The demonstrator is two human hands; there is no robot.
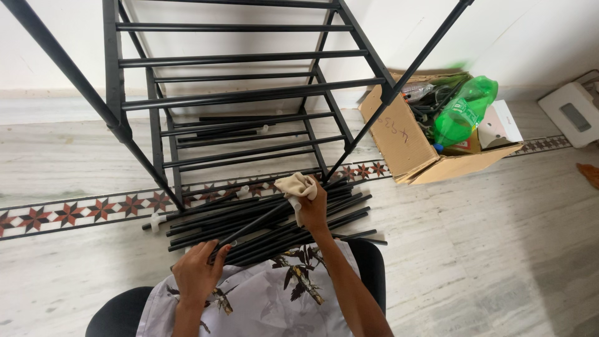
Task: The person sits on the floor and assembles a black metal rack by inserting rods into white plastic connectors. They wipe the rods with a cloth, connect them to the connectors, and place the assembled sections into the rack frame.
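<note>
My left hand (196, 269) grips the near end of a black metal rod (259, 222) that slants up to the right. My right hand (312, 209) holds a beige cloth (298, 186) wrapped around the same rod farther up. Under both hands lies a pile of several black rods (324, 218) on the floor, some with white end caps. A black metal rack frame (243, 93) with horizontal rungs stands just beyond the pile.
An open cardboard box (399, 134) at the right holds a green plastic bottle (462, 112), cables and a small white carton. A white flat device (571, 113) lies at the far right. A patterned tile strip (75, 213) crosses the pale floor.
</note>
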